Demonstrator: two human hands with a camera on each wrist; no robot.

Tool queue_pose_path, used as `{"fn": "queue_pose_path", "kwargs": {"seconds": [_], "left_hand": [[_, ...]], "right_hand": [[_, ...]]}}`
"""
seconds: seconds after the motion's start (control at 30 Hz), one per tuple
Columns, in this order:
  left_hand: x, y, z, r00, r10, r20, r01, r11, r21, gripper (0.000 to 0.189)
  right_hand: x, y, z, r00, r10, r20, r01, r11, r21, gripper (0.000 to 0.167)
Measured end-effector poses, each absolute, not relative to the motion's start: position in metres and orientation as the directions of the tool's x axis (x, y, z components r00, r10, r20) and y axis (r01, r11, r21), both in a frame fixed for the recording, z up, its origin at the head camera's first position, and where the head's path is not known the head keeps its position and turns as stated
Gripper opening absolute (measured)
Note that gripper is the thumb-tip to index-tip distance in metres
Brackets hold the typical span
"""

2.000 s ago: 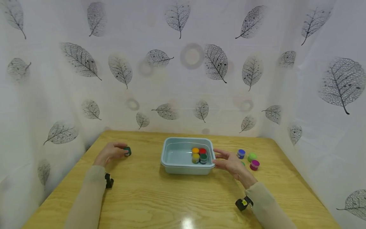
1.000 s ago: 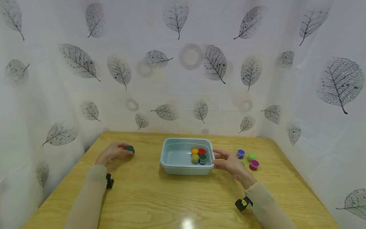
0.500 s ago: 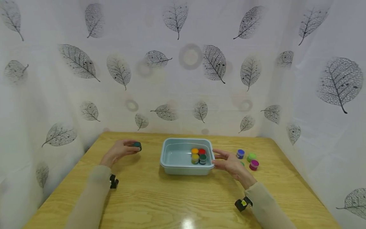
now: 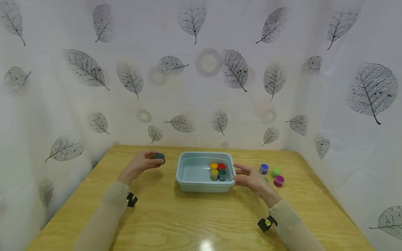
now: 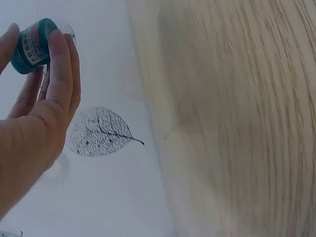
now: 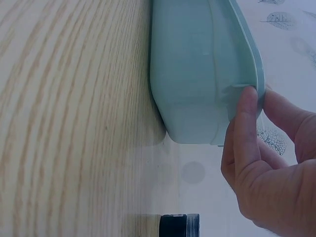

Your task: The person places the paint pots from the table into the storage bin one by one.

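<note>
My left hand point(image 4: 141, 164) holds a small dark teal paint jar point(image 4: 160, 159) between thumb and fingers, raised left of the tub. A white printed label shows on the jar point(image 5: 35, 45) in the left wrist view. My right hand point(image 4: 253, 179) grips the right end of a pale blue plastic tub point(image 4: 204, 187), thumb and fingers at its rim point(image 6: 259, 74). Inside the tub, toward its right end, stand an orange jar point(image 4: 214, 166), a red jar point(image 4: 221, 166), a yellow jar point(image 4: 214, 175) and a dark green jar point(image 4: 222, 175).
Right of the right hand stand a blue jar point(image 4: 263, 169), a light green jar point(image 4: 276, 172) and a magenta jar point(image 4: 278, 181). Another green jar point(image 4: 266, 179) is mostly hidden by that hand. A leaf-patterned curtain point(image 4: 194, 87) surrounds the wooden table point(image 4: 188, 219).
My left hand has carried the teal jar rightward and slightly up, closer to the tub. The right hand and the tub have stayed in place.
</note>
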State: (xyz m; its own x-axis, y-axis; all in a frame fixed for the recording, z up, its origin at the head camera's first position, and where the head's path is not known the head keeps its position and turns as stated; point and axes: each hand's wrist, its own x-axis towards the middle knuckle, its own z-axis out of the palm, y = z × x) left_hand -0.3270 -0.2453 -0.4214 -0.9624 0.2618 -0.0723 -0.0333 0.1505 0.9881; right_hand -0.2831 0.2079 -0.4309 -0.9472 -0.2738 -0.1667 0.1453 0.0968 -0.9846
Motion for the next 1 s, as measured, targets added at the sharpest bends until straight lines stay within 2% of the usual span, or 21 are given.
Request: {"fn": "queue_pose_path", "kwargs": {"seconds": [0.37,1.0], "left_hand": [[-0.328,-0.215,-0.416,-0.969,0.246,-0.018,0.028,0.179,0.983,0.062],[-0.322,-0.16,-0.413,-0.991,0.133,0.0,0.02,0.148,0.989,0.052]], "right_hand": [[-0.283,0.209,-0.431,-0.947,-0.274,-0.168,0.146,0.1,-0.984,0.067],[-0.283,0.209,-0.429,-0.946,-0.274,-0.175,0.155,0.094,-0.983,0.067]]}}
